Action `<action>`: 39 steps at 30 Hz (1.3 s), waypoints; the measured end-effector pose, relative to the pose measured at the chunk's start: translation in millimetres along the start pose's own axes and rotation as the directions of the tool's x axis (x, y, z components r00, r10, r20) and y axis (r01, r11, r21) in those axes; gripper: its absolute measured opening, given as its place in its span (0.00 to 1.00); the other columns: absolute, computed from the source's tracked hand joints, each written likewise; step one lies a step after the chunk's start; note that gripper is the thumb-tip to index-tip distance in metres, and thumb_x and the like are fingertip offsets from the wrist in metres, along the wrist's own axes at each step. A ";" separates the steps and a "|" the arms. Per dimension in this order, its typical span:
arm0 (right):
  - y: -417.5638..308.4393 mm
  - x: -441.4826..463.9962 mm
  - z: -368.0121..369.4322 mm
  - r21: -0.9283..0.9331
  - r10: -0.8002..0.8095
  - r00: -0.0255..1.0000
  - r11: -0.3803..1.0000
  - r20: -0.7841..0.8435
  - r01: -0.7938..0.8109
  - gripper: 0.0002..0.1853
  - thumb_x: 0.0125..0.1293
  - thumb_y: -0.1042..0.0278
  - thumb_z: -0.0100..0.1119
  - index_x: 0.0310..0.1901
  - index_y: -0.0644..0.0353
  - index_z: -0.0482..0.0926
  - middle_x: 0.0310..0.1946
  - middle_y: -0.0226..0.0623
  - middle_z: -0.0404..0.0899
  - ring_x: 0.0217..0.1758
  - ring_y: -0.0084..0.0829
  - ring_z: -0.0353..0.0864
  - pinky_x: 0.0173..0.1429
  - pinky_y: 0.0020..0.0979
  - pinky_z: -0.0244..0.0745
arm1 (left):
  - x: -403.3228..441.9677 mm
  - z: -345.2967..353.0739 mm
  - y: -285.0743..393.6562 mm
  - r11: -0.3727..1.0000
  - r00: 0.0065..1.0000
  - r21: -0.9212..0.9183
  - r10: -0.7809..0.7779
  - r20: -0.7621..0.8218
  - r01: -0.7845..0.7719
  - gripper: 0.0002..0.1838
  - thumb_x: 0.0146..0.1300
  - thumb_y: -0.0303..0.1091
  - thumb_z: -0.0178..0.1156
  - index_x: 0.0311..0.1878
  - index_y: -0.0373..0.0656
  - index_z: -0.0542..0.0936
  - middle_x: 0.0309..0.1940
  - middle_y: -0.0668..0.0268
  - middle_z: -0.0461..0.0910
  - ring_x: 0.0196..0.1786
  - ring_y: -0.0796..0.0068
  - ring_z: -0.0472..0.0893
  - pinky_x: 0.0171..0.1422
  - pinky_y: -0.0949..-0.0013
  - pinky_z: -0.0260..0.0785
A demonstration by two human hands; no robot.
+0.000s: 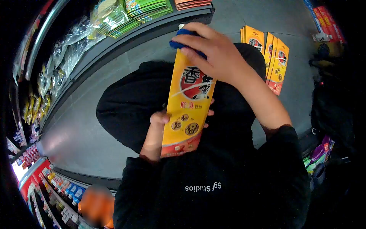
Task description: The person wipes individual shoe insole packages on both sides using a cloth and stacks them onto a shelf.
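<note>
Black top (pixel 213 168) is nearest the camera, its white lettering seen upside down. Just beyond it, yellow packet (pixel 188 110) is held tilted over the lap, bottom edge towards the chest, top edge away. It is grasped low by the left hand (pixel 157 124), thumb on one long edge, fingertips showing past the other. Blue wad (pixel 179 44) is gripped by the right hand (pixel 213 51) and laid across the packet's top end; cloth or sponge cannot be told.

Packet is flanked by the black trouser legs (pixel 126 103). Widest stretch of grey floor (pixel 87 147) is seen to the left, bounded by the dark shelf edge (pixel 124 47) above and bottle shelves (pixel 66 191) at lower left. Packet's top end is near that shelf edge, apart from it. To the right, floor is shared with similar yellow packs (pixel 280 61), fanned beside the knee, near the right forearm.

Packet is long, flat and narrow; printed with a red disc under large black characters, smaller red lettering, three round brown emblems, red-orange band at the bottom. Pale streak is seen across the disc. Part of the print is covered by the right hand.
</note>
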State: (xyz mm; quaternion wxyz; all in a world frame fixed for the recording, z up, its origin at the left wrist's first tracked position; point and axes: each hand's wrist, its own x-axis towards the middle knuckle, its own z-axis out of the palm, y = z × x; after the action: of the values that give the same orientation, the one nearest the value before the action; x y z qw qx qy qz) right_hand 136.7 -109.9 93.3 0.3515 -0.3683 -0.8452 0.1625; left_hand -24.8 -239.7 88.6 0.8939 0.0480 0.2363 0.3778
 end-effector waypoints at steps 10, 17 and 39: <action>-26.9 -19.7 23.2 -0.159 -0.244 0.968 0.955 0.054 0.250 0.16 0.55 0.69 0.61 0.46 0.43 0.81 0.40 0.33 0.72 0.44 0.37 0.73 0.48 0.36 0.71 | 38.5 -38.7 21.4 0.997 0.976 0.010 0.078 0.202 -0.082 0.45 0.37 0.40 0.61 0.65 0.39 0.60 0.57 0.50 0.68 0.57 0.48 0.70 0.60 0.43 0.64; -24.9 -10.3 16.2 -0.258 -0.158 0.987 0.954 0.002 0.153 0.19 0.52 0.73 0.61 0.47 0.45 0.81 0.33 0.33 0.69 0.39 0.33 0.73 0.43 0.34 0.72 | 44.7 -59.1 4.7 0.990 0.946 0.053 0.106 0.305 -0.127 0.44 0.35 0.36 0.60 0.64 0.39 0.61 0.56 0.50 0.69 0.57 0.47 0.70 0.59 0.43 0.65; -26.1 14.2 6.7 -0.365 -0.027 0.998 0.931 -0.060 0.003 0.23 0.52 0.77 0.57 0.51 0.45 0.80 0.35 0.35 0.70 0.39 0.35 0.71 0.41 0.34 0.71 | 14.5 -1.0 19.3 0.986 0.992 0.130 0.090 0.093 -0.102 0.47 0.29 0.33 0.57 0.63 0.34 0.61 0.52 0.44 0.71 0.48 0.44 0.76 0.54 0.52 0.69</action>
State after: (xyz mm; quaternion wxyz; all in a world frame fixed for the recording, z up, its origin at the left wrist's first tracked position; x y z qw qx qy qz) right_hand 111.8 -117.2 109.3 0.3052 -0.4258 -0.8517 -0.0118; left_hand -29.1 -216.0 87.2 0.8789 0.1358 0.2194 0.4013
